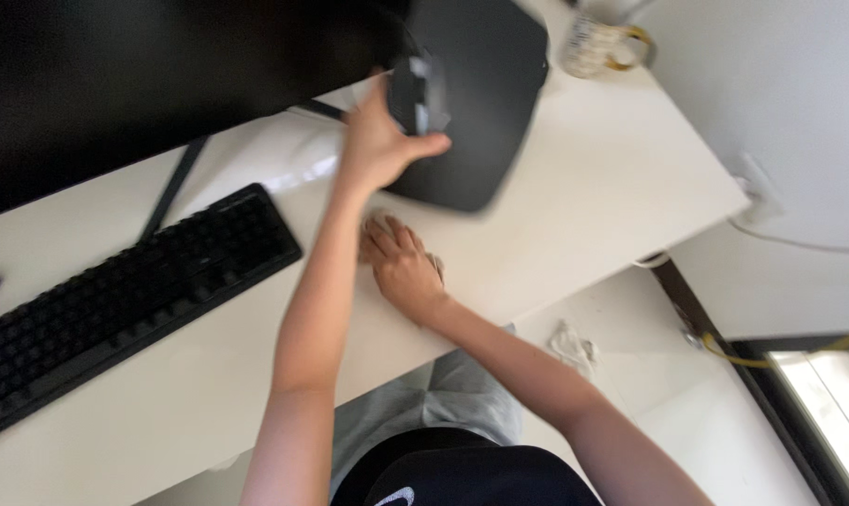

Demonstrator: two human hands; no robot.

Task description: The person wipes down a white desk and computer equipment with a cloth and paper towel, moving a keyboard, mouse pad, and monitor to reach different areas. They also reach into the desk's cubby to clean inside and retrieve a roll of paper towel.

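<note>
Left hand (382,141): raised over the far part of the surface (593,201), fingers closed around a small dark object (415,94), blurred, kind not clear. The object is held up just over the near-left part of the mat, in front of the monitor's lower right corner.

Right hand (401,267): palm down, fingers spread flat, pressing a pale cloth (434,265) against the surface. Only small bits of the cloth show, at the fingertips and beside the hand. It lies near the front edge, just short of the mat.

The forearms cross: the left arm passes over the right hand's side.

Mat (485,103): black, rounded corners, flat on the far part of the surface, toward the right edge.

Monitor (153,75): large, dark screen, along the far left.

Keyboard (125,305): black, lying at a slant on the left part of the surface, well apart from both hands.

Mug (597,47): pale, patterned, with a yellowish handle, at the far right corner, just beyond the mat.

Tissue (572,345): crumpled, white, on the floor below the right front edge.

Cable (771,356): yellow, on the floor at the right, near a dark frame.
</note>
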